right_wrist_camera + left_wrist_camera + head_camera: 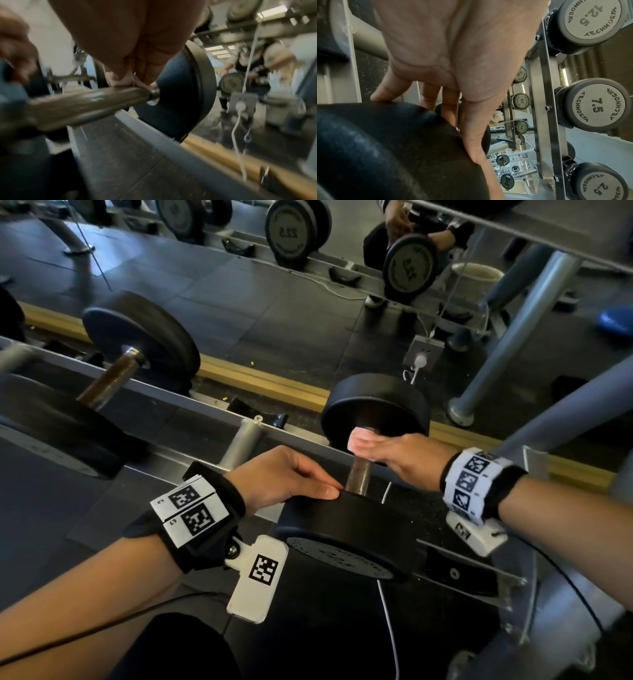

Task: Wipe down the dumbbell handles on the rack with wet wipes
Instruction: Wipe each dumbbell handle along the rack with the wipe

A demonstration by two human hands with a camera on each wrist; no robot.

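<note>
Your right hand (pixel 387 451) wraps a pale pink wet wipe (pixel 359 438) around the brown metal dumbbell handle (pixel 358 479).
Left hand (pixel 281 477) fingers lie straight on the black rubber weight head (pixel 346 529); only the left wrist view shows 7.5 marked grey dumbbells (pixel 597 105) racked.

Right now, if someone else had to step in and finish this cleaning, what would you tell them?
Left hand: flat, fingers steadying the near weight head of the dumbbell being cleaned.
Right hand: pinching the wet wipe round the far end of that dumbbell's handle.
Done: only this handle is under way; its near part shows bare.
Left: finish it, then wipe the next dumbbell's handle to the left on the rack.
</note>
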